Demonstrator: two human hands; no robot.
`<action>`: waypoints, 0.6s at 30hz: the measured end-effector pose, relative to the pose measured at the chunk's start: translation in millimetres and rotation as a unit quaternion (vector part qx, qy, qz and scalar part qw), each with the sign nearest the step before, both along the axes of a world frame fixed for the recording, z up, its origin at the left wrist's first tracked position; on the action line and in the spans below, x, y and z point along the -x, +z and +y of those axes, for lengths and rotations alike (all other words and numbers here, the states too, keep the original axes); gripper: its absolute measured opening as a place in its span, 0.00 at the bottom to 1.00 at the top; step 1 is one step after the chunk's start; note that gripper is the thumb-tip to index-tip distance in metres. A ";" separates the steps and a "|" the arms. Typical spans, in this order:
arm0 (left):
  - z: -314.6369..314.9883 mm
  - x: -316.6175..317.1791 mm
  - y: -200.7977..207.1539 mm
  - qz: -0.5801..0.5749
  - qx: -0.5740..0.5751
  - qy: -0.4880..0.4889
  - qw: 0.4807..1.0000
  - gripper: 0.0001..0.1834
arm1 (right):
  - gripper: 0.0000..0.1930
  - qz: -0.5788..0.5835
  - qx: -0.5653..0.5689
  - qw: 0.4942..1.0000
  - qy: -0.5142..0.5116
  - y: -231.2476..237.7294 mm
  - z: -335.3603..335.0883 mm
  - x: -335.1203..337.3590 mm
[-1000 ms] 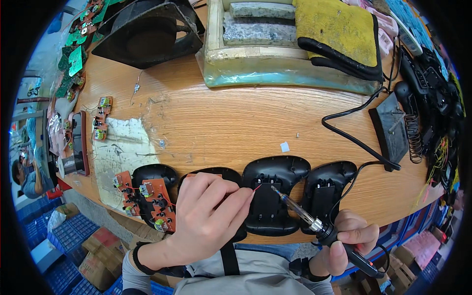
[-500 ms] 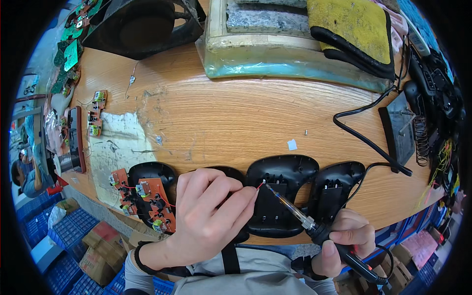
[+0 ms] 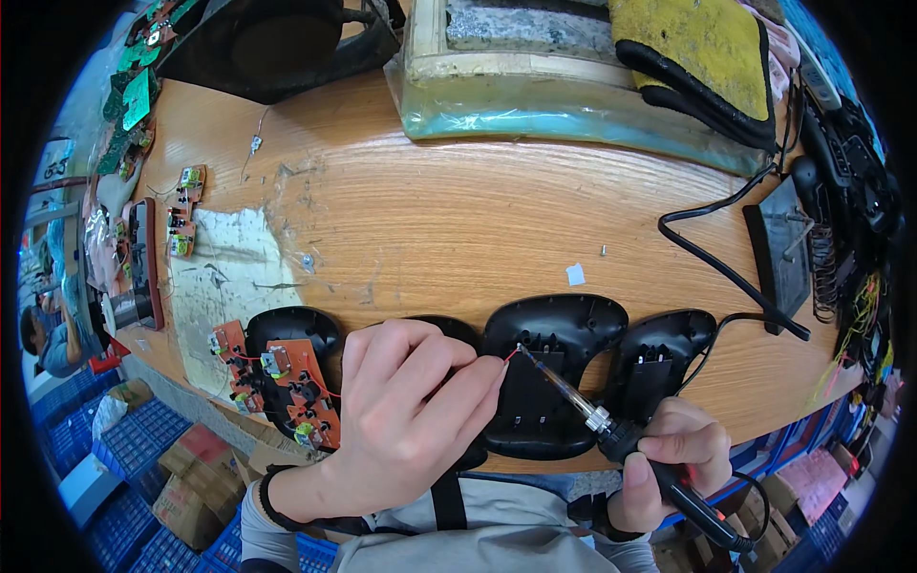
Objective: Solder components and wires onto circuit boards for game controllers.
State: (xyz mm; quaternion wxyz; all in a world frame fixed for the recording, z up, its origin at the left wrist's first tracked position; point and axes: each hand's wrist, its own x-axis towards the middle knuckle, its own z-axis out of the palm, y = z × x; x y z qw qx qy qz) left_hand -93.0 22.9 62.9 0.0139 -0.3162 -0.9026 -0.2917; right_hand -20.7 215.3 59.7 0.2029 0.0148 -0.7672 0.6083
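Observation:
My left hand [image 3: 411, 420] is closed, pinching a thin red wire [image 3: 511, 355] between thumb and forefinger. The wire's end reaches a metal contact on a black plastic housing [image 3: 564, 320]. In my right hand [image 3: 678, 454] is a soldering iron [image 3: 616, 439], gripped by its black handle. Its tip meets the wire end at the contact, or lies very close to it. Two orange circuit boards [image 3: 304, 387] with small green parts rest at the left, partly over another black housing [image 3: 287, 329]. My left hand partly covers a third housing. One more black housing [image 3: 669, 329] lies at the right.
At the right edge stands a soldering iron stand [image 3: 783, 248] with a coiled spring, beside a black cable [image 3: 707, 248]. A yellow cloth [image 3: 697, 57] hangs over a plastic-wrapped box [image 3: 535, 105] at the back. A dark fan-like housing [image 3: 277, 48] is at the back left. Blue crates [image 3: 143, 439] sit below the table.
The iron's tip has shifted slightly up and left, closer to the wire's end. Both hands keep their grips. The whole view has moved a little.

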 end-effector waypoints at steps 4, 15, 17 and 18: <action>0.6 0.0 0.9 0.001 -0.004 0.000 1.000 0.12 | 0.11 0.000 -0.001 1.000 -0.002 1.0 -0.3 -0.4; 0.2 0.9 0.9 0.003 -0.004 -0.002 1.000 0.13 | 0.12 0.005 -0.023 1.000 0.004 2.9 -2.7 0.5; 1.6 1.5 1.7 0.000 -0.004 -0.002 1.000 0.13 | 0.12 0.001 -0.026 1.000 0.001 3.9 -2.8 0.4; 3.4 1.8 2.1 0.000 -0.010 0.007 1.000 0.12 | 0.12 -0.001 -0.029 1.000 -0.001 4.5 -2.8 0.3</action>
